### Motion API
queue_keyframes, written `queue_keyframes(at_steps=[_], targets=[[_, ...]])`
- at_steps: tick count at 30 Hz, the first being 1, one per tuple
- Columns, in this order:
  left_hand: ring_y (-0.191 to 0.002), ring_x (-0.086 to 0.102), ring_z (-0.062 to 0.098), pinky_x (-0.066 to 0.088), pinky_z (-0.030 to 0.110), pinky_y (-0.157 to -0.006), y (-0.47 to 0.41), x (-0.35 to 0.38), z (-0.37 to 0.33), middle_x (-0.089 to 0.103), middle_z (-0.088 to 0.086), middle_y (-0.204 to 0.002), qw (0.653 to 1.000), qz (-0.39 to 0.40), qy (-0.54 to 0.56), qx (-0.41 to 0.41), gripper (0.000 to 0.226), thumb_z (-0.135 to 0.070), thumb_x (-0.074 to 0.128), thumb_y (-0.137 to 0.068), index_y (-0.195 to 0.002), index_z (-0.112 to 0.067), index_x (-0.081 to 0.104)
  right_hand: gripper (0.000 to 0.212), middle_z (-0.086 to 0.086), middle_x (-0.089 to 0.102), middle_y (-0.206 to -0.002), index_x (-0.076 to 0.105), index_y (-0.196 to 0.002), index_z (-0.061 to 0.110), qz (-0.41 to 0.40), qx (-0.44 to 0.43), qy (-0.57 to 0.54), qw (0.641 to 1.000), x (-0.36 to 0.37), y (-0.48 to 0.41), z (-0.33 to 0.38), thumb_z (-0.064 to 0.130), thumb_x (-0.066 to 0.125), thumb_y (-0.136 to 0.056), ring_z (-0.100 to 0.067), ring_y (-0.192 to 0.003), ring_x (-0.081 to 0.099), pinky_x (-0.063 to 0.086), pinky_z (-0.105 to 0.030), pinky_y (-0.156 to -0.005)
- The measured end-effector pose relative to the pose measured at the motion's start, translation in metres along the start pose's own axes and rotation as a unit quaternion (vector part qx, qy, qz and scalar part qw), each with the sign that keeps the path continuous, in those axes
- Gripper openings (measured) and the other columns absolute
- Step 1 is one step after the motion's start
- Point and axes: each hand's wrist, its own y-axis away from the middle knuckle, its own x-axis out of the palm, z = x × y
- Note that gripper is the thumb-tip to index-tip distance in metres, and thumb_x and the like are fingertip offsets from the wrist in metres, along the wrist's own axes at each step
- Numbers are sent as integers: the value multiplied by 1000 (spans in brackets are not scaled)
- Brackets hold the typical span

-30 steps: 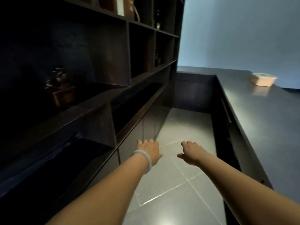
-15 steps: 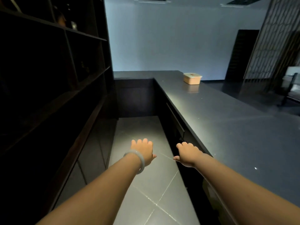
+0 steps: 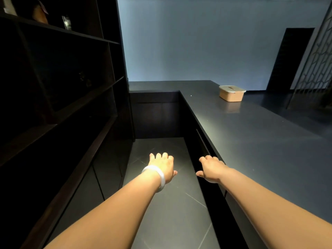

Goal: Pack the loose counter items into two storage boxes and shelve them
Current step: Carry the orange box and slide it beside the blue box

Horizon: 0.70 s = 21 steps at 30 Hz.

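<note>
An orange storage box [image 3: 231,93] with a pale lid stands on the dark counter [image 3: 251,141] at its far end, well beyond both hands. My left hand [image 3: 161,166], with a white bangle on the wrist, is stretched forward over the floor of the aisle, fingers loosely bent, holding nothing. My right hand [image 3: 211,168] is stretched forward at the counter's near edge, also loosely bent and empty. The dark shelving [image 3: 62,87] rises on the left.
A narrow tiled aisle [image 3: 161,203] runs between the shelving and the counter and ends at a dark panel. A few dim objects sit on the top shelf [image 3: 41,13]. A dark doorway [image 3: 291,58] and a lattice screen [image 3: 316,58] stand far right.
The view has swung right from the shelving toward the counter, and the orange box now shows further right and nearer. Both empty hands stay stretched forward.
</note>
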Motion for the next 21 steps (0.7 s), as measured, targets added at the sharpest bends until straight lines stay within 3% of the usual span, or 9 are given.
queue_keyframes(at_steps=[14,21], targets=[[-127,42,33,23,53,-114,-376,-28,137,44,12,-136,998,-9,-14,54,58,-50,43,-99,-138,-8,40,58,-11,40,-142,35,-141,11,-6,63,-7,998,-73,-371,10,46,49,-96,-30,-128,40,39,-40,-103],[-123,44,32,25,52,-113,-545,-39,146,46,11,-132,992,1,-25,120,54,-49,43,-99,-136,-9,42,58,-10,44,-137,38,-138,12,-1,115,-11,993,-100,-521,-26,48,50,-95,-30,-125,43,40,-40,-100]])
